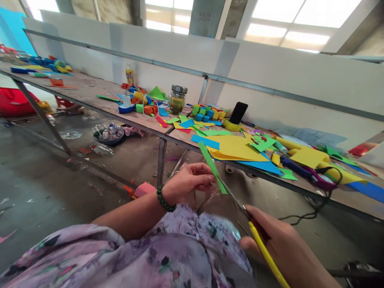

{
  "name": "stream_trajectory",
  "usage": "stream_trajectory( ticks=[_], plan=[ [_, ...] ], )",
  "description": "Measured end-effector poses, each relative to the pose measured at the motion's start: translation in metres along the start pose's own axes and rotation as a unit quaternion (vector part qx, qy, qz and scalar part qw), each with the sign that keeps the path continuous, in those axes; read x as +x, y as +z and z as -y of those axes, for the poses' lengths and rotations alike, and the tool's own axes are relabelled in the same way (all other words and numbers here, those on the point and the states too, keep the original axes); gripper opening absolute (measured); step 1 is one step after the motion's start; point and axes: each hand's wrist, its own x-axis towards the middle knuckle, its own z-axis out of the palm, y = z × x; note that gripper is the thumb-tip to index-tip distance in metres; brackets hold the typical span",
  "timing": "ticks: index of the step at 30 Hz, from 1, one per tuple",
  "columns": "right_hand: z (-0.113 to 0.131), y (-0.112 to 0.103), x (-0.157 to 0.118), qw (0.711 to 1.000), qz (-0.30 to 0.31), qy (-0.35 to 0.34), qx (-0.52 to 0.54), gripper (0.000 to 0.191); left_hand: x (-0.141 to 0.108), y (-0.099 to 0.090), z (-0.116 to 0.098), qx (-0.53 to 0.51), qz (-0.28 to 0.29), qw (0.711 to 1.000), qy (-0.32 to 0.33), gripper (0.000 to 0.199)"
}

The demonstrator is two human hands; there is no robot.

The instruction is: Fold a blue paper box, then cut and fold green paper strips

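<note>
A narrow green paper strip is pinched in my left hand, whose fingers are closed at its left side. My right hand is wrapped round a pair of scissors with yellow handles. The scissors' metal blades point up and left and meet the lower part of the strip. I cannot tell how far apart the blades are. Both hands are above my lap, in front of the table edge. Just beyond them, yellow paper sheets and a blue paper piece lie on the table.
A glass jar with a metal lid, small coloured blocks and a propped phone stand on the long table. A purple-and-blue glue gun with a black cord lies right. On the floor is a dark basin.
</note>
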Motion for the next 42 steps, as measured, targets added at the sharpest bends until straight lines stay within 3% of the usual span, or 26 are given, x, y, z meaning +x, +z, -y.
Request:
stream_trajectory(
  ticks=[8, 14, 36, 42],
  plan=[
    [-0.002, 0.005, -0.002, 0.985, -0.068, -0.096, -0.128, 0.047, 0.002, -0.005, 0.001, 0.023, 0.058, 0.998, -0.003, 0.034],
    [0.003, 0.004, 0.000, 0.974, -0.062, -0.126, -0.179, 0.048, 0.000, -0.004, 0.000, 0.042, 0.079, 0.996, -0.013, 0.030],
    [-0.003, 0.008, -0.006, 0.976, -0.071, -0.133, -0.155, 0.047, 0.000, -0.006, 0.000, 0.037, 0.114, 0.992, -0.045, 0.029],
    [-0.006, 0.010, -0.008, 0.967, -0.084, -0.140, -0.194, 0.050, 0.001, -0.014, -0.011, 0.076, 0.074, 0.994, -0.018, 0.033]
  ],
)
